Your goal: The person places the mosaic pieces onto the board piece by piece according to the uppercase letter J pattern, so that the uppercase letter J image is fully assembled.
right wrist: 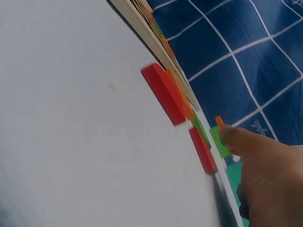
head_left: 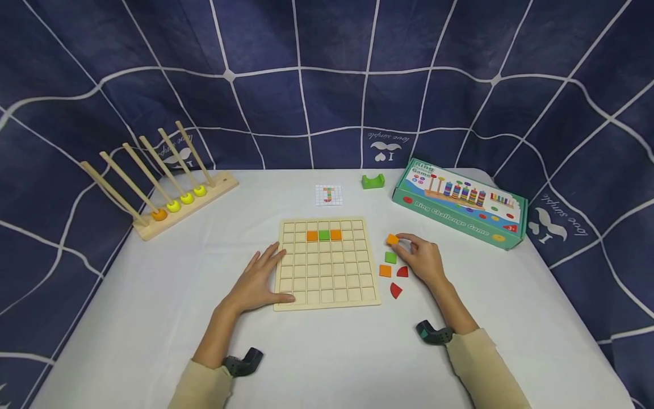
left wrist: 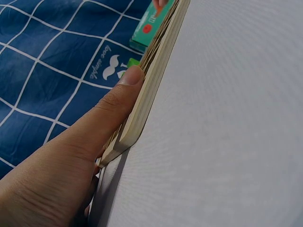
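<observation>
A square wooden grid board point(head_left: 327, 267) lies on the white table, with two orange square tiles point(head_left: 312, 236) and one green square tile point(head_left: 324, 235) between them in an upper row. My left hand point(head_left: 257, 282) rests on the board's left edge, fingers spread and thumb over the near left corner; the left wrist view shows that thumb point(left wrist: 111, 106) along the rim. Right of the board, my right hand point(head_left: 423, 258) pinches an orange square tile point(head_left: 392, 240) between thumb and fingertips. Below it lie a green square point(head_left: 390, 258), an orange square point(head_left: 385, 271) and two red quarter-circle tiles point(head_left: 395, 290).
Behind the board lies a pattern card point(head_left: 329, 195) with a coloured figure, near a green curved block point(head_left: 373, 182). A wooden peg stand point(head_left: 186, 207) with several rings is at back left. A green Ring Challenge Game box point(head_left: 460, 204) lies at back right.
</observation>
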A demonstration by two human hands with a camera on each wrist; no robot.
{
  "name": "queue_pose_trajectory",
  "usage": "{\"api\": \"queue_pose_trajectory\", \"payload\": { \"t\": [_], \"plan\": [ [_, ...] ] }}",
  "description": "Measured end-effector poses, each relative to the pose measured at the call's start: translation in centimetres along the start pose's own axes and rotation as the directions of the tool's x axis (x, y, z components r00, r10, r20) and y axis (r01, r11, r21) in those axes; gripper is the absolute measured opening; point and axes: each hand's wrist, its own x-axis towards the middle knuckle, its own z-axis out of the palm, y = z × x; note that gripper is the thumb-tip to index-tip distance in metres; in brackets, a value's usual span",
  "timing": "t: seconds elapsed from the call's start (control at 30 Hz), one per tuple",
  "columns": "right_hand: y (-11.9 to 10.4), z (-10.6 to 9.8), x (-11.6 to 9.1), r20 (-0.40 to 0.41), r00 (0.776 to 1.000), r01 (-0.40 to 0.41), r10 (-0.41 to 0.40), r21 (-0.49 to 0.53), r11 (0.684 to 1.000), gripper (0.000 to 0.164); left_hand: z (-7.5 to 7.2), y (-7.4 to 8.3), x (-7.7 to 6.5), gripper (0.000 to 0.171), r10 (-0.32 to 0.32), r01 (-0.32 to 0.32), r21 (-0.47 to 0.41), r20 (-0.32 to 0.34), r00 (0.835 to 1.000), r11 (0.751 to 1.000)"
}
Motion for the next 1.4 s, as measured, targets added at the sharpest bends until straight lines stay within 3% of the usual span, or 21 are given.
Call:
{"api": "queue_pose_trajectory", "payload": {
  "t": [0.3,0.63,0.93,1.4],
  "plan": [
    [-2.8,2.4,0.4,0.070,0.993,0.097,-0.097,0.005,0.995,0.030,-0.2,0.1,0.0,0.115,-0.006,0.006,0.000,0.008,1.000,1.000],
    [-6.6,6.2,1.5,0.118,0.967,0.222,-0.224,0.034,0.974,0.033,0.0,0.1,0.1,0.114,-0.021,0.022,-0.003,0.023,1.000,1.000],
    [-8.7,8.5,2.5,0.175,0.957,0.230,-0.232,0.032,0.973,0.034,0.0,0.0,0.0,0.114,-0.017,0.017,-0.004,0.012,1.000,1.000],
    [-9.4,9.2,2.8,0.191,0.946,0.267,-0.262,-0.001,0.964,0.032,0.0,0.1,0.0,0.113,-0.017,0.017,-0.004,0.021,1.000,1.000]
  ]
}}
